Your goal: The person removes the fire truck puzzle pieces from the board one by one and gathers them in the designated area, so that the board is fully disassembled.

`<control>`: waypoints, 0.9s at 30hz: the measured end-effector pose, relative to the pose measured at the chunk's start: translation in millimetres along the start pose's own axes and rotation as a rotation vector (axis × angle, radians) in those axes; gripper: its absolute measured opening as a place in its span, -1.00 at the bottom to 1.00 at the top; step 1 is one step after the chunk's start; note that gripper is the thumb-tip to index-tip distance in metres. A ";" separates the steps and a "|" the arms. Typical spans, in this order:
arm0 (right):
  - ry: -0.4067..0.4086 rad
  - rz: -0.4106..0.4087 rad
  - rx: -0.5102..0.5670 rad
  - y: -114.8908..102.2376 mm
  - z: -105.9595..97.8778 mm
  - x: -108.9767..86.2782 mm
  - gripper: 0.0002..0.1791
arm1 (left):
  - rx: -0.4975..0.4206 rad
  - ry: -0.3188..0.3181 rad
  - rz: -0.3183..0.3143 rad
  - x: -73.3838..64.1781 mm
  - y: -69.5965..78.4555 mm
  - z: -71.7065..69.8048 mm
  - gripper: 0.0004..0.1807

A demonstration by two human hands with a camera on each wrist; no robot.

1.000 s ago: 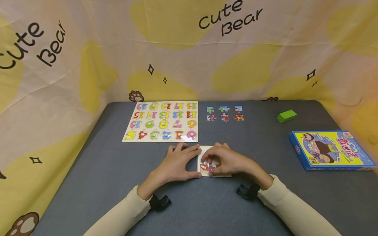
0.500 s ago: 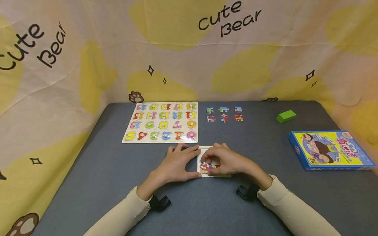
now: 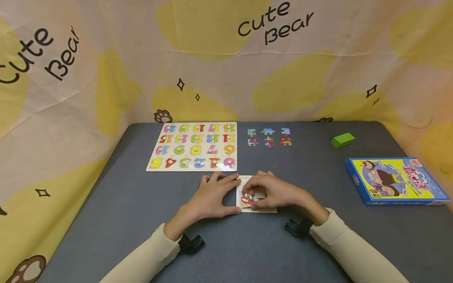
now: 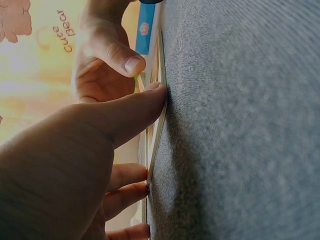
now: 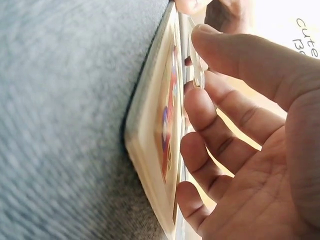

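My left hand (image 3: pixel 214 196) lies along the left side of a small pale wooden puzzle board (image 3: pixel 260 210), thumb at its near corner and fingertips at its far one. In the left wrist view the thumb and fingers touch the board's edge. Over the board, my right hand (image 3: pixel 275 192) pinches a thin puzzle piece (image 5: pixel 199 75) between thumb and fingertips. It is tilted up just above the frame in the right wrist view. Part of a red, blue and yellow picture (image 5: pixel 167 117) shows inside the frame; the right hand hides the rest in the head view.
A number puzzle board (image 3: pixel 191 146) lies behind the left hand. Several jigsaw pieces (image 3: pixel 269 142) sit in two rows farther back. A green block (image 3: pixel 343 140) and a blue and yellow box (image 3: pixel 398 181) are on the right. A patterned cloth (image 3: pixel 226 59) hangs behind the table.
My right hand has shifted very slightly right and lifted a little, with the piece tilting up off the board. The left hand stays where it was.
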State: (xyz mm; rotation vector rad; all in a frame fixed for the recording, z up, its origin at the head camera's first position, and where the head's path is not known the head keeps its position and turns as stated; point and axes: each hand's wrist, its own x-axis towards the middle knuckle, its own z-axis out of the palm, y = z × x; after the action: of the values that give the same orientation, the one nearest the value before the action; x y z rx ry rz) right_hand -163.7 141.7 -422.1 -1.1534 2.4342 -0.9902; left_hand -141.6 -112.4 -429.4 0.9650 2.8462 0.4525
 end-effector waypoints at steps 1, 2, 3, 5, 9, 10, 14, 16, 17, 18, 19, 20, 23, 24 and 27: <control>-0.004 0.004 0.001 0.3 -0.4 -0.1 -0.62 | 0.000 -0.001 0.000 0.0 0.1 -0.2 -0.09; -0.008 0.005 0.001 0.7 -0.8 -0.3 -0.62 | 0.000 -0.001 0.000 0.2 0.1 -0.4 -0.10; -0.011 0.007 0.001 1.3 -1.0 -0.5 -0.62 | 0.000 -0.001 0.000 0.2 0.1 -0.5 -0.10; -0.016 0.008 -0.001 1.7 -1.7 -0.9 -0.62 | -0.001 0.001 0.001 0.1 0.1 -0.7 -0.11; -0.020 0.001 0.003 2.0 -2.4 -1.2 -0.62 | -0.004 0.006 0.001 -0.3 0.2 -0.6 -0.11; -0.021 0.000 0.004 2.2 -2.6 -1.4 -0.62 | -0.003 0.005 0.001 -0.2 0.2 -0.5 -0.11; -0.026 0.004 0.012 3.8 -2.8 -1.9 -0.61 | 0.000 -0.003 0.000 0.0 0.0 0.1 -0.10; -0.027 0.010 0.016 4.7 -2.8 -2.1 -0.61 | -0.001 -0.003 0.003 0.2 0.0 0.2 -0.10; -0.027 0.013 0.017 4.7 -3.0 -2.0 -0.60 | -0.002 -0.001 0.004 0.0 0.0 0.0 -0.10; -0.028 0.016 0.019 4.8 -3.1 -2.0 -0.60 | -0.004 0.000 0.006 -0.1 0.1 -0.2 -0.10; -0.029 0.018 0.019 4.8 -3.3 -1.9 -0.61 | -0.005 0.001 0.008 -0.2 0.1 -0.4 -0.10; -0.029 0.019 0.020 4.5 -3.5 -1.9 -0.61 | -0.005 0.000 0.008 -0.2 0.0 -0.4 -0.10; -0.028 0.020 0.029 3.3 -4.7 -1.6 -0.61 | -0.004 -0.003 0.008 -0.3 -0.2 -0.3 -0.10; -0.026 0.021 0.033 3.2 -5.3 -1.8 -0.61 | -0.005 -0.005 0.009 -0.2 -0.3 -0.1 -0.10; -0.016 0.030 0.047 3.9 -7.2 -1.6 -0.60 | -0.004 -0.004 0.009 0.1 -0.4 0.2 -0.11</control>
State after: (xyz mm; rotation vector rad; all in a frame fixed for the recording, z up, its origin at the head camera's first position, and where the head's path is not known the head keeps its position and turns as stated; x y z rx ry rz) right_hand -168.6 148.0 -419.6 -1.1018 2.3957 -1.0198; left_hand -141.9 -112.6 -429.7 0.9769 2.8378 0.4566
